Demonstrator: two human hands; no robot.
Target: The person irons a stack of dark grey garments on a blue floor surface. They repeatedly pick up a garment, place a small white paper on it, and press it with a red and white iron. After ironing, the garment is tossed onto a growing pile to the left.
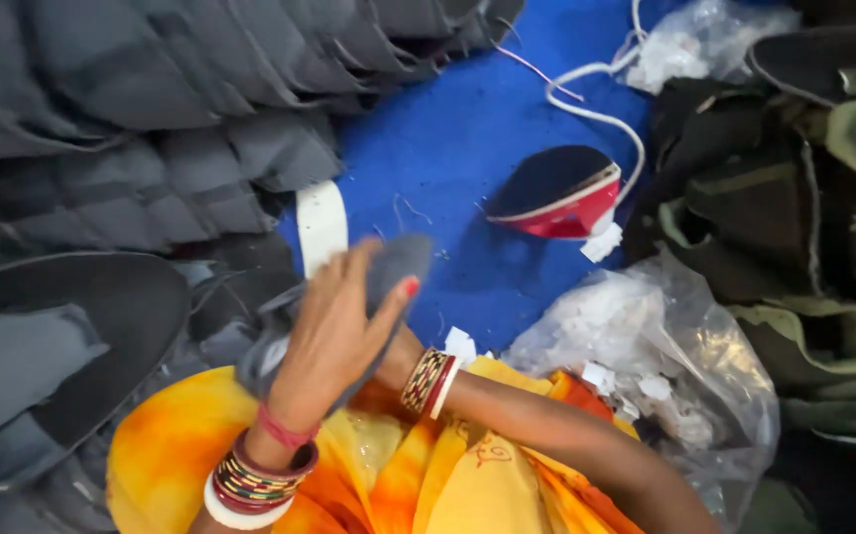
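Observation:
My left hand (334,331) lies flat on top of a grey fabric piece (398,259), fingers together, thumb with a red nail at its right edge. My right hand is hidden under that piece; only its wrist with bangles (428,382) shows, so it seems to hold the piece from below. A white strip (321,225) sticks out just beyond the fingers. All of this is over my orange and yellow lap (448,475), in front of a blue cloth surface (468,148).
Stacks of grey fabric pieces (151,99) fill the left and top. A red and black iron (561,198) with a white cord rests on the blue cloth. A clear plastic bag of white bits (645,346) sits right; olive and dark garments (804,198) lie far right.

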